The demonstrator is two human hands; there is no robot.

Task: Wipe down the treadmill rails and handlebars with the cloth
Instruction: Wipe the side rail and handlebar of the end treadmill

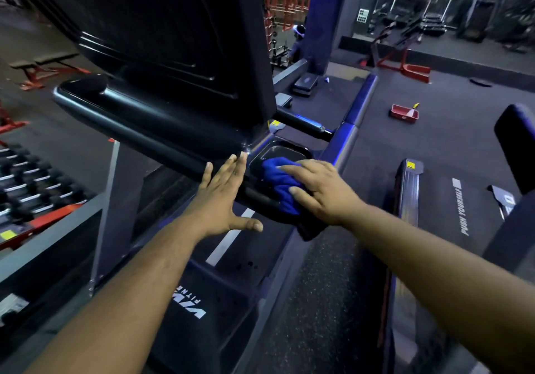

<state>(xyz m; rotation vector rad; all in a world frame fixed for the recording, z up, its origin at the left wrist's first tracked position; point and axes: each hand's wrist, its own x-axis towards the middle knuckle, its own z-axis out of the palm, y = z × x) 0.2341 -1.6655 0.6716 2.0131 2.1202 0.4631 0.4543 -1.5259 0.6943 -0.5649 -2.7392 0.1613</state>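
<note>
Blue cloth (282, 185) is bunched under the right hand (321, 191) at the treadmill console's (173, 41) cup tray (278, 149) — soft, light, best pressed flat-palmed. Left hand (223, 197) is spread open, fingertips on the handlebar (144, 130).

Hidden and cut-off parts

The cloth (282, 184) was partly covered by the right hand (321, 190); the console (162, 35) was cut off by the top edge, both forearms by the bottom edge; the distant machines (434, 12) were blurred.
</note>
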